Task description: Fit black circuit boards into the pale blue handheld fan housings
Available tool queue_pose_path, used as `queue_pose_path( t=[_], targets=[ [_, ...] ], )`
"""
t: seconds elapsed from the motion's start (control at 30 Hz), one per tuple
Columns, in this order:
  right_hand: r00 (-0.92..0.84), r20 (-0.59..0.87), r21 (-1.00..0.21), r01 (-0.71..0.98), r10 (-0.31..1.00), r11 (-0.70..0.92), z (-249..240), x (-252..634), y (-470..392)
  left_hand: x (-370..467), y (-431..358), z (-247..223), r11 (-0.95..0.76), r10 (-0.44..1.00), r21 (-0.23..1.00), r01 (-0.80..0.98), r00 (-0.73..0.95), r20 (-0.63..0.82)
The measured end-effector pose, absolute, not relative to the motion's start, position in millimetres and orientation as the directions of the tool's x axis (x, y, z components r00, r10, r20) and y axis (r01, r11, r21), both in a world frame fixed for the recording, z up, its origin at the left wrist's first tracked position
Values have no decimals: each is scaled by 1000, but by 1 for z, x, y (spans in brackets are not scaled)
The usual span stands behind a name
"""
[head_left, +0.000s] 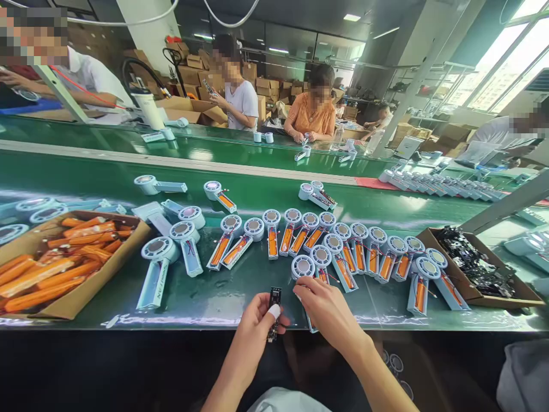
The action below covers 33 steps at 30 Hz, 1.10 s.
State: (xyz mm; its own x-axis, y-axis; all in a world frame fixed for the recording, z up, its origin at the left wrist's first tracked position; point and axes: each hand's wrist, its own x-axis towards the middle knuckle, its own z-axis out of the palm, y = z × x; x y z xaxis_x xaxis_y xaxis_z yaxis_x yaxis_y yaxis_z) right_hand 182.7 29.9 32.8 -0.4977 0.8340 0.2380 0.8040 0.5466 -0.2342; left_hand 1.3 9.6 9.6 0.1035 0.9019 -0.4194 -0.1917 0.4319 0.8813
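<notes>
Near the table's front edge my left hand (pixel 256 325) is closed on a small black circuit board (pixel 275 296), held upright between thumb and fingers. My right hand (pixel 329 312) is just right of it, thumb and fingertips pinched together. Whatever it pinches is too small or hidden to make out. Those fingertips are at the lower rim of a light-blue handheld fan housing (pixel 302 267), whose handle is mostly covered by the hand. Behind it several similar fan housings (pixel 293 216) lie in a row, most with an orange battery (pixel 286 237) in the open handle and thin wires showing.
At left stands a cardboard box (pixel 79 300) of orange batteries; at right, another cardboard box (pixel 484 298) holds black circuit boards (pixel 476 266). More fan housings lie on the green conveyor belt (pixel 257 197) beyond. Across it, several people work, one in an orange top (pixel 315 114).
</notes>
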Motion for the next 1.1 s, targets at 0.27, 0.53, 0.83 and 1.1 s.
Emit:
queue_pose_path(
  t=[0.27, 0.53, 0.83, 1.1],
  targets=[
    [-308, 342, -599, 656, 888, 459, 12, 183, 21, 9, 8, 13, 307, 947, 951, 49, 85, -310],
    [-269, 398, -615, 631, 877, 472, 3, 176, 18, 11, 9, 3, 181, 981, 946, 268, 13, -191],
    [-249, 460, -586, 636, 853, 502, 0, 172, 16, 24, 13, 10, 414, 904, 910, 6, 113, -412],
    [-285, 429, -560, 661, 857, 500, -1, 178, 17, 24, 25, 7, 417, 899, 909, -11, 154, -410]
  ],
)
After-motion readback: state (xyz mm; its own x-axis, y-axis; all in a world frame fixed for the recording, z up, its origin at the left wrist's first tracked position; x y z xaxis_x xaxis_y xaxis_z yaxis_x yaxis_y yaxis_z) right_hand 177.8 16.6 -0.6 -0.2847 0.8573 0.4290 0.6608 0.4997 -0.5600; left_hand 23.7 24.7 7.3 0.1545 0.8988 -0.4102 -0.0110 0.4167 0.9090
